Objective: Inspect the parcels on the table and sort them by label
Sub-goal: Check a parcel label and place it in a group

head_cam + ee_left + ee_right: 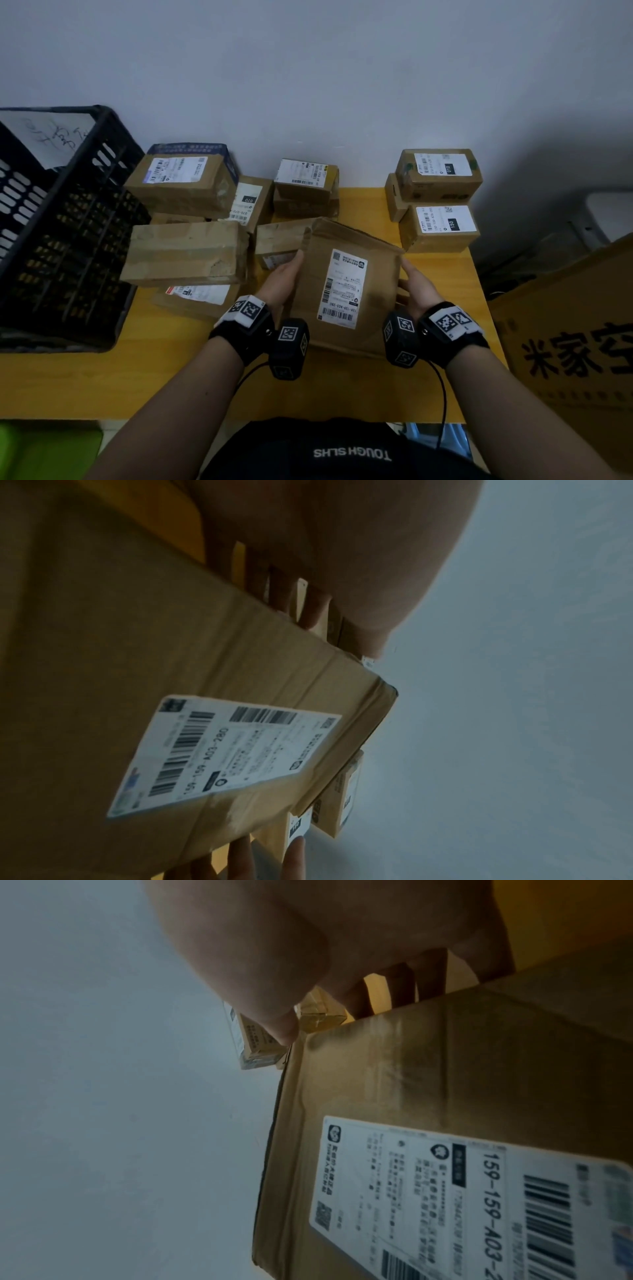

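Note:
I hold a flat brown cardboard parcel (346, 284) tilted up over the yellow table (164, 377), its white label (342, 287) facing me. The label reads 159-159-A03-280. My left hand (286, 274) grips the parcel's left edge and my right hand (414, 286) grips its right edge. In the left wrist view the parcel (171, 642) and label (222, 753) fill the frame, with fingers (311, 610) behind the box. The right wrist view shows the same parcel (479, 1069), its label (445, 1191) and fingers (400, 988) behind its edge.
A black slatted crate (68, 222) stands at the left. Several parcels are piled at the left (185, 253) and back middle (305, 185). At the back right sit boxes marked 010 (438, 174) and 150 (442, 229). A large printed carton (565, 329) stands right of the table.

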